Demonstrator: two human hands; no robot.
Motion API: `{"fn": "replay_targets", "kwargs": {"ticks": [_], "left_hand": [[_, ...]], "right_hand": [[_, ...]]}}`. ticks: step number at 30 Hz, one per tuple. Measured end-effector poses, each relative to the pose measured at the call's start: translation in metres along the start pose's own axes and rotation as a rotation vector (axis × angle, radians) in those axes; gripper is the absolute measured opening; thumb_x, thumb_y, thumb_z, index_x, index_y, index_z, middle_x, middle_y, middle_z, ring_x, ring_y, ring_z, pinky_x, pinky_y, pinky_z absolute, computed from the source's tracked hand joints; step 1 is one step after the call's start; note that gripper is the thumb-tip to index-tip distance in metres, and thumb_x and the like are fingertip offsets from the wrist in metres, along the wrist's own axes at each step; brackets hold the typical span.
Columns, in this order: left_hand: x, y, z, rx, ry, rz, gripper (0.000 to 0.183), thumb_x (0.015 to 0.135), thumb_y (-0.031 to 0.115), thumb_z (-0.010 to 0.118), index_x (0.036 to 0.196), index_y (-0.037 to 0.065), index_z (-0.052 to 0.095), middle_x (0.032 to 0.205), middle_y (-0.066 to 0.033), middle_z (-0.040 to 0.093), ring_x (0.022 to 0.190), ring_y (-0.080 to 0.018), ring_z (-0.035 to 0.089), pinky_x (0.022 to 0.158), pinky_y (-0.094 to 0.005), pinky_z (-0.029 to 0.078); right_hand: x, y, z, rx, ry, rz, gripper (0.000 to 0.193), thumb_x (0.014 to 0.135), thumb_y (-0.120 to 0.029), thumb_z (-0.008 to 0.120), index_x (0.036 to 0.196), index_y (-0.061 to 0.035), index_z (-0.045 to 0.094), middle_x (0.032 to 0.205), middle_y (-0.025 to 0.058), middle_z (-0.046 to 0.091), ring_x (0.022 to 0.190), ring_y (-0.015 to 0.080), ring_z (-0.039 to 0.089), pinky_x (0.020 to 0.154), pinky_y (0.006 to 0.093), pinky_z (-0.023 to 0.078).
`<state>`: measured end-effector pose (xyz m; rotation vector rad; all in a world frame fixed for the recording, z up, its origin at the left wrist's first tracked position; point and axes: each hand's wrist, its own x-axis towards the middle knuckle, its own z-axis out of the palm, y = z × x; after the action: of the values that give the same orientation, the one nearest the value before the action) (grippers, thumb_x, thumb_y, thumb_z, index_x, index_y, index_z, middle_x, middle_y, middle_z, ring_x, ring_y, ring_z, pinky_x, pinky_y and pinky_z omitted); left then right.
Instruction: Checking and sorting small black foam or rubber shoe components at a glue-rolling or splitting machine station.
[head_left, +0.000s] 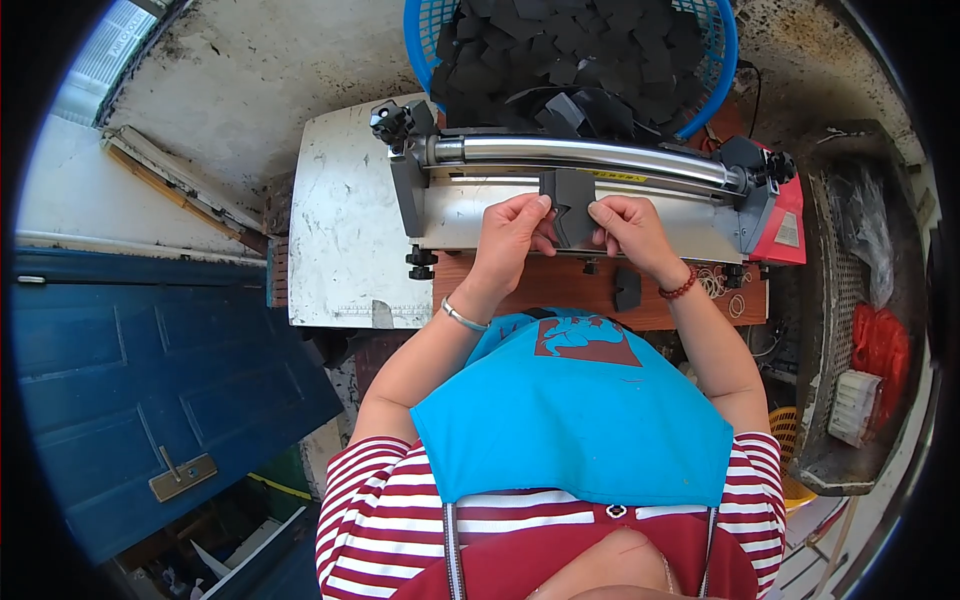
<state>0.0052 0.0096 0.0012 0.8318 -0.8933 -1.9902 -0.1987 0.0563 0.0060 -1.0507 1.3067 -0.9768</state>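
Note:
Between my hands, in front of a bench machine with a shiny steel roller point(600, 155), is a flat black piece point(575, 210) of sheet material with a notched edge. My left hand point(512, 232) is closed on its left side, thumb and fingers pinching the edge. My right hand point(632, 230) pinches the right side. The piece may be more than one layer; I cannot tell. Another small black piece point(627, 288) lies on the reddish-brown table point(500, 285), just below my right hand. Behind the roller, several black pieces point(575, 112) rest in a loose pile.
A blue plastic basket point(728, 60) heaped with black pieces stands beyond the machine. Dark knobs point(421, 262) jut from its front, and a red cover point(785, 228) closes its right end. Loose rubber bands point(712, 280) lie at right. A white board point(340, 220) is at left.

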Motion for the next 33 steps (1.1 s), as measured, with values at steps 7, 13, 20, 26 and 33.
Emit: {"fn": "replay_targets", "kwargs": {"ticks": [7,13,20,26,33], "left_hand": [[0.001,0.0,-0.008,0.122,0.13,0.054,0.019,0.092,0.017,0.062,0.096,-0.001,0.066,0.081,-0.0044,0.063,0.064,-0.0113,0.06,0.048,-0.0223,0.051],[0.005,-0.003,-0.001,0.142,0.125,0.025,0.019,0.093,0.017,0.061,0.096,-0.001,0.066,0.083,-0.0059,0.065,0.066,-0.0125,0.063,0.048,-0.022,0.051],[0.002,-0.002,-0.005,0.085,0.105,0.004,0.02,0.094,0.017,0.058,0.097,-0.001,0.066,0.085,-0.0067,0.066,0.066,-0.0133,0.064,0.05,-0.0228,0.052],[0.002,-0.004,-0.01,0.131,0.141,0.045,0.02,0.094,0.017,0.06,0.099,-0.001,0.066,0.085,-0.0071,0.066,0.068,-0.0136,0.065,0.05,-0.0225,0.052],[0.006,-0.007,0.002,0.12,0.115,0.005,0.021,0.094,0.017,0.059,0.1,-0.001,0.066,0.087,-0.0081,0.067,0.068,-0.0144,0.066,0.05,-0.0228,0.052]], "right_hand": [[0.007,-0.002,-0.032,-0.411,0.095,0.217,0.039,0.094,-0.033,0.058,0.072,-0.0011,0.062,0.056,0.0016,0.058,0.037,0.0063,0.048,0.036,0.0212,0.037],[0.016,-0.007,-0.01,-0.229,0.074,0.094,0.039,0.093,-0.035,0.061,0.076,0.0001,0.064,0.057,0.0019,0.059,0.039,0.0059,0.048,0.037,0.0206,0.036],[0.007,-0.001,-0.01,-0.142,-0.093,0.048,0.033,0.092,-0.031,0.062,0.077,-0.0019,0.065,0.059,0.0006,0.059,0.042,0.0039,0.047,0.038,0.019,0.035],[0.006,-0.01,-0.038,-0.332,-0.031,0.244,0.032,0.092,-0.024,0.059,0.07,-0.0008,0.063,0.056,0.0012,0.058,0.039,0.0056,0.047,0.037,0.02,0.036],[0.01,-0.005,-0.005,-0.265,-0.014,0.069,0.033,0.092,-0.031,0.062,0.079,-0.0004,0.065,0.06,0.0019,0.06,0.043,0.0049,0.049,0.04,0.0194,0.038]]}}
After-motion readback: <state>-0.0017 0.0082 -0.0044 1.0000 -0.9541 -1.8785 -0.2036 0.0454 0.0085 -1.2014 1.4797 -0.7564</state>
